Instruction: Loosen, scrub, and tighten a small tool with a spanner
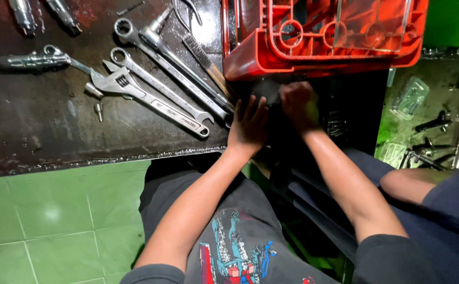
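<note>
Hands: left hand (248, 126) lies flat, released; right hand (299, 105) clenched, contents hidden in shadow.

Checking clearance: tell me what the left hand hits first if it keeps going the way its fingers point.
Probably the red plastic housing: the left hand points up-right toward its lower edge. Depth is unclear, so it might slip under.

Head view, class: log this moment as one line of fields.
left hand: flat on dark part | right hand: closed on dark part, below red housing | wrenches: on mat at left, untouched
</note>
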